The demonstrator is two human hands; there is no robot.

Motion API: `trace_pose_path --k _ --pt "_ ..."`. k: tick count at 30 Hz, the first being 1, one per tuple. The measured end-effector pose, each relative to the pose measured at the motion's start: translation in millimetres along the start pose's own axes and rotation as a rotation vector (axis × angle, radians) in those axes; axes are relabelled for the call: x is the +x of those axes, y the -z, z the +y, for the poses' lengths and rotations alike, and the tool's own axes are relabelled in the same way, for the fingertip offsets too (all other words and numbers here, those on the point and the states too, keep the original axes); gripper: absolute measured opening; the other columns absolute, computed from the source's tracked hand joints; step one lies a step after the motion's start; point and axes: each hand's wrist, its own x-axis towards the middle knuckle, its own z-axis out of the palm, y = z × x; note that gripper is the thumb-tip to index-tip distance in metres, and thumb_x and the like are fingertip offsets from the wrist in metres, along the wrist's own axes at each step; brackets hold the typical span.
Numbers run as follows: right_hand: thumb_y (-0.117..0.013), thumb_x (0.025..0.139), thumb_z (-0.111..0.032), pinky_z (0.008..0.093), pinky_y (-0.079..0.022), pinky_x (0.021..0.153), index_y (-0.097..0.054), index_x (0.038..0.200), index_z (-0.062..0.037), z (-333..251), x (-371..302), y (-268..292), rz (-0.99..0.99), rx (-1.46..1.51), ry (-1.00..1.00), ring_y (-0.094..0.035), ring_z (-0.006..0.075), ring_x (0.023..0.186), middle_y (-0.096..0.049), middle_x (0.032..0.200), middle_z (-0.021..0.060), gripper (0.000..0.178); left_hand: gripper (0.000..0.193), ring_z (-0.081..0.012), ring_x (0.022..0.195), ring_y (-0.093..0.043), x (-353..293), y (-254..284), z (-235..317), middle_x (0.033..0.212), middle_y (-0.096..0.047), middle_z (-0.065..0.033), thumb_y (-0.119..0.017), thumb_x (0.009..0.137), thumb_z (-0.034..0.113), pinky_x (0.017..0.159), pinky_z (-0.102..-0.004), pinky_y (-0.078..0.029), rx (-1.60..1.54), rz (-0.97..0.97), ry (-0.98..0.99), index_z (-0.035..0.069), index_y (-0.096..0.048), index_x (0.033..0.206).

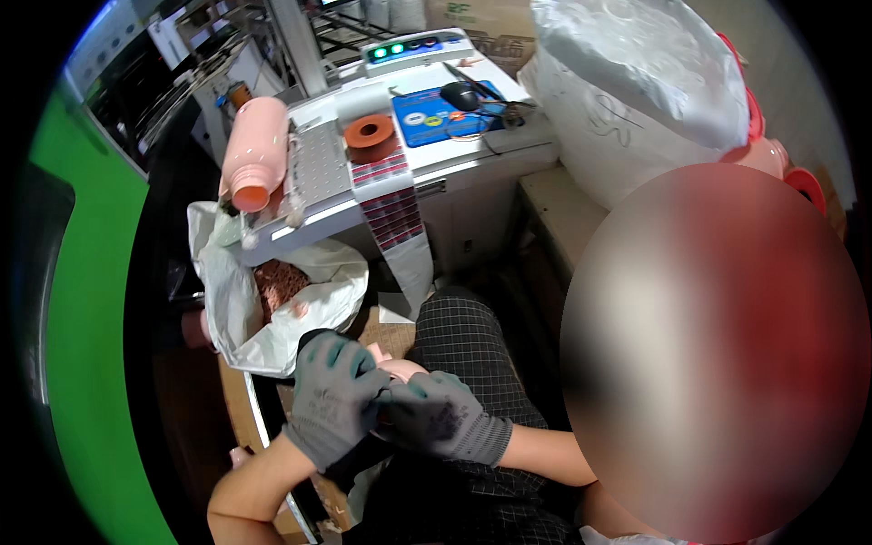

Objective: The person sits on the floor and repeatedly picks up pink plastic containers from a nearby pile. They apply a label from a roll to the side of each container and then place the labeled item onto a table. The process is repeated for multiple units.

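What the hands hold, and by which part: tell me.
A pink piece, held between the gloved left grip and right grip. They cover its near side, so the exact part held cannot be told.

The bottle (257,141) lay at the left end of the table (500,156). Right of it sat the tape roll (372,150); the label strip (392,218) hung over the front edge. Farther right, the mouse (460,95) rested on the mat (425,132), before the control box (416,53). The sack (618,118) stood right of the table. In front, left hand (336,400) and right hand (438,413) met at the part (402,367).
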Motion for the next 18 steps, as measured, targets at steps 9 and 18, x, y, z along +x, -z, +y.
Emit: trace_pose_path --k 9,18 --pt "-0.081 0.086 -0.033 0.0367 -0.055 0.072 -0.074 0.097 -0.012 1.8 2.5 0.2 0.028 -0.158 0.058 -0.069 0.0246 0.088 -0.067 0.102 0.0085 0.025 0.013 -0.0278 0.078 -0.066 3.3 -26.5 -19.5 0.086 -0.066 -0.0073 -0.076 0.074 0.016 0.068 -0.0388 -0.053 -0.111 -0.097 -0.046 0.012 -0.07 0.085" --pt "-0.092 0.072 -0.043 0.0363 -0.049 0.064 -0.068 0.088 -0.012 26.6 -66.9 28.4 0.36 -0.385 0.058 -0.063 0.0231 0.077 -0.067 0.09 0.0036 0.042 0.042 -0.0249 0.099 -0.071 42.5 -51.9 -10.4 0.109 -0.073 -0.0128 -0.074 0.092 0.025 0.088 -0.0372 -0.056 -0.899 0.018 -0.035 0.002 -0.067 0.127"
